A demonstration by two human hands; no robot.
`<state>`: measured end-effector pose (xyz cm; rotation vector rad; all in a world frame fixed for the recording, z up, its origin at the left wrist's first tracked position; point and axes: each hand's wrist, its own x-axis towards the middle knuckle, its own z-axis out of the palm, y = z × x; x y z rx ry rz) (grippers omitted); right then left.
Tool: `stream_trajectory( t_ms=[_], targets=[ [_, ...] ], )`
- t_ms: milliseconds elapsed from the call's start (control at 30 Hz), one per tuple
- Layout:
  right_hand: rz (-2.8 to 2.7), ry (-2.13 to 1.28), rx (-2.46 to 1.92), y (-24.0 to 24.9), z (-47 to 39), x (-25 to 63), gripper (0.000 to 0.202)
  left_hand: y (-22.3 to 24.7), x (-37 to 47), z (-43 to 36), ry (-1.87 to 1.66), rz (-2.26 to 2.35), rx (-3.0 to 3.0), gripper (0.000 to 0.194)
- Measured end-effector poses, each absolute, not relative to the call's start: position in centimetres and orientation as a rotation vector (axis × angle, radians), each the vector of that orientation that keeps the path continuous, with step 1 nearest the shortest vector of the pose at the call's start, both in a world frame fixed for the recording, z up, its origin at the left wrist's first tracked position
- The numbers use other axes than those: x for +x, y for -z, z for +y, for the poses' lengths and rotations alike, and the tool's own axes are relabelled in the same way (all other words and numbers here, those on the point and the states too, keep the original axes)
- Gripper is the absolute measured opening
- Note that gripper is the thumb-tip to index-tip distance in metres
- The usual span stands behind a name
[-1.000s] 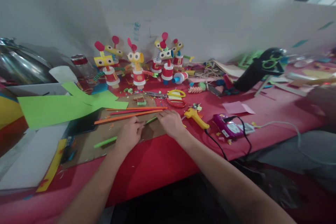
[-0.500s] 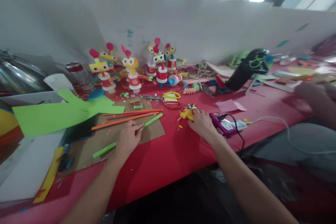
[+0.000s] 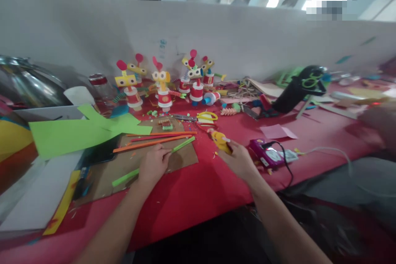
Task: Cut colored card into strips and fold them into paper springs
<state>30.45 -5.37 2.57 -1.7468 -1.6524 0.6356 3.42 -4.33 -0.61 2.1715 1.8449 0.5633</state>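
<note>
My left hand [image 3: 154, 164] is closed on a light green paper strip [image 3: 183, 144] over a brown cardboard sheet [image 3: 182, 161]. A green length [image 3: 125, 177] also shows to the left of the wrist; the hand hides the middle. My right hand [image 3: 239, 160] grips a yellow hot glue gun [image 3: 220, 141], which is tilted and a little blurred just above the red table. Orange paper strips [image 3: 148, 144] lie beyond my left hand. Scissors [image 3: 207, 118] with yellow and red handles rest past the cardboard, beside a small folded paper spring [image 3: 166, 125].
Several paper-cup figures [image 3: 163, 98] stand along the white partition. A purple power strip [image 3: 268, 156] with cords is right of my right hand. Green paper sheets [image 3: 62, 136] and a metal kettle [image 3: 31, 82] are left. A co-worker's blurred hand [image 3: 375, 121] is at far right.
My right hand has taken up the yellow glue gun and turned it, drawing away from the power strip. My left hand stays on the green strip. The view has shifted slightly.
</note>
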Motion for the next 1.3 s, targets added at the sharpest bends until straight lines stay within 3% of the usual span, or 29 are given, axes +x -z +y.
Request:
stream_trajectory(
  t_ms=[133,267,400,1300],
  targets=[
    [-1.482,-1.209,-1.506,-3.1,-7.0,27.2,0.014,0.5,3.4,-4.1,-0.545,1.875,2.194,0.028],
    [-1.418,-1.377,-1.375,-2.5,-7.5,25.5,0.016,0.5,3.5,-4.0,-0.508,1.885,2.224,0.029],
    [-1.472,-1.360,-1.364,-1.5,-7.2,25.1,0.027,0.6,3.4,-4.0,-0.511,1.884,2.243,0.029],
    [-1.613,-1.005,-1.533,-0.1,-5.0,26.1,0.035,0.9,3.1,-3.7,-0.534,1.838,2.255,0.029]
  ],
)
